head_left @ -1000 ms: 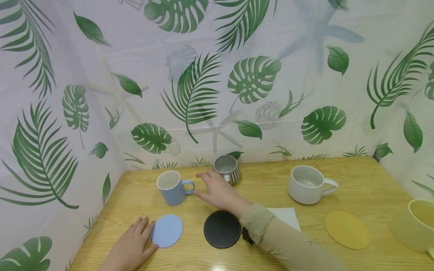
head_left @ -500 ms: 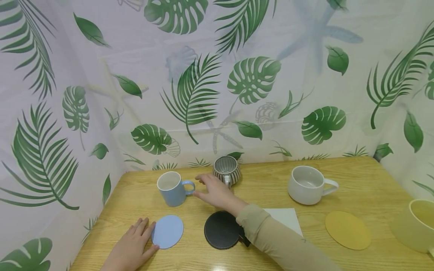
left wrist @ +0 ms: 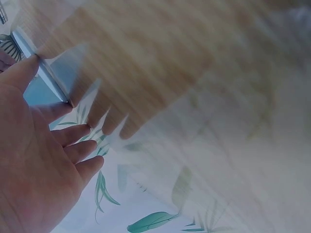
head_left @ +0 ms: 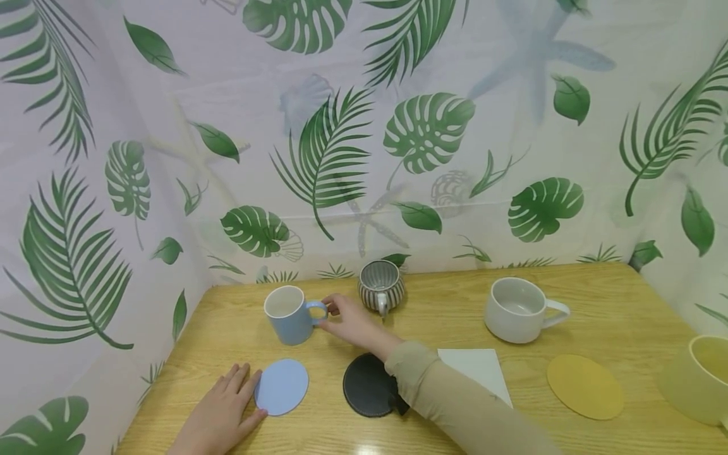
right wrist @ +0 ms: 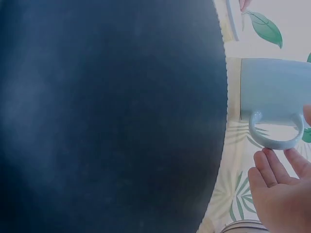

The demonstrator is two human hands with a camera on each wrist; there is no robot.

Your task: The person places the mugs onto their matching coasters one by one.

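Observation:
The blue mug (head_left: 291, 325) stands upright at the table's back left, its handle (head_left: 318, 313) pointing right. My right hand (head_left: 355, 324) is at that handle. In the right wrist view the fingertips of my right hand (right wrist: 284, 196) touch or nearly touch the handle's outer curve, fingers fairly straight; the thumb is partly cut off. My left hand (head_left: 218, 407) lies flat with fingers spread, its thumb and index finger at the edge of the light blue round coaster (head_left: 282, 387). The black round coaster (head_left: 366, 385) is partly hidden by my right sleeve.
Behind my right hand stands a striped grey mug (head_left: 380, 289). A white mug (head_left: 516, 311) is further right, and a yellow mug (head_left: 694, 382) is at the right edge. A yellow round coaster (head_left: 586, 387) and a white square sheet (head_left: 474, 370) lie on the wooden table (head_left: 443, 297).
My right hand has shifted slightly, and its fingers have drawn closer together at the blue mug's handle. The left hand and the mugs stay where they were.

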